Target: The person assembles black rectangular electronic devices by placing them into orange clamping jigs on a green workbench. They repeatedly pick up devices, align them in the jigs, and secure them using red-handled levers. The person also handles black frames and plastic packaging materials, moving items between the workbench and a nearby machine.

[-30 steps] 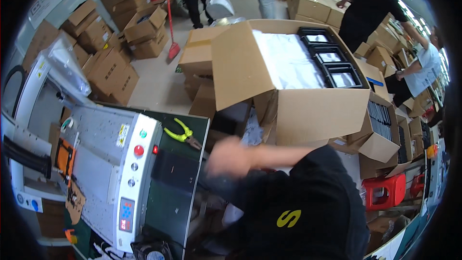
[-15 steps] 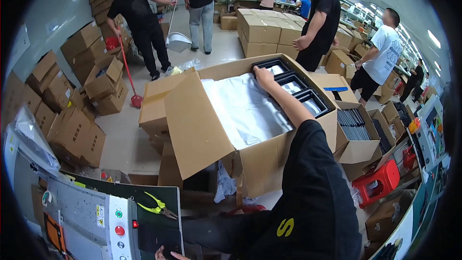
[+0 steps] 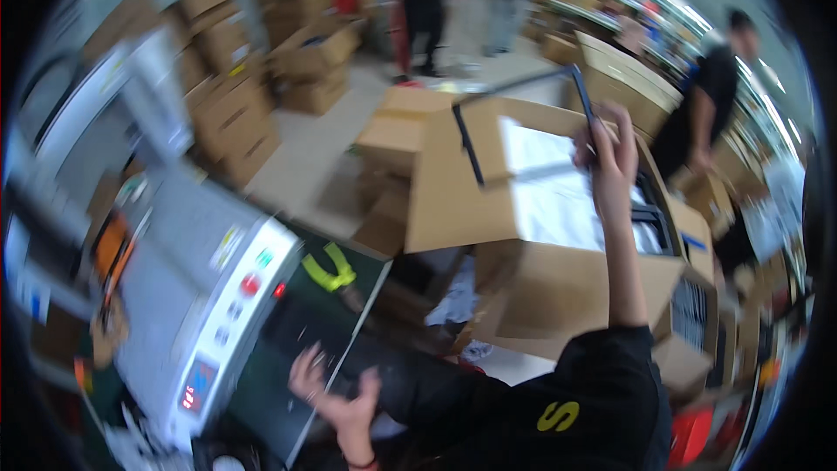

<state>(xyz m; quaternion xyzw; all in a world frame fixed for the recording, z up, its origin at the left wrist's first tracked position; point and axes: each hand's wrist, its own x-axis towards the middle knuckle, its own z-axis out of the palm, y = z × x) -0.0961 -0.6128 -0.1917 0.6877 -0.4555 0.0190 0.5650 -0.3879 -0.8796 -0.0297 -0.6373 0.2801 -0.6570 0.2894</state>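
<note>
My right hand grips one side of a thin black rectangular frame, raised and tilted over the open cardboard box. White sheeting fills much of that box, and more black frames stand along its right side. My left hand is palm up with fingers spread, holding nothing, over the dark worktop's edge. Near it lie pliers with yellow-green handles. Motion blurs both hands somewhat.
A grey machine with a buttoned control panel stands at the left. Stacked cartons line the far left. Behind the box, a person in black is at the right; others stand farther back. A red stool is at the lower right.
My right hand has lifted a black frame out of the box and moved it up over the sheeting. My left hand has risen off the worktop and spread. The view has swung left.
</note>
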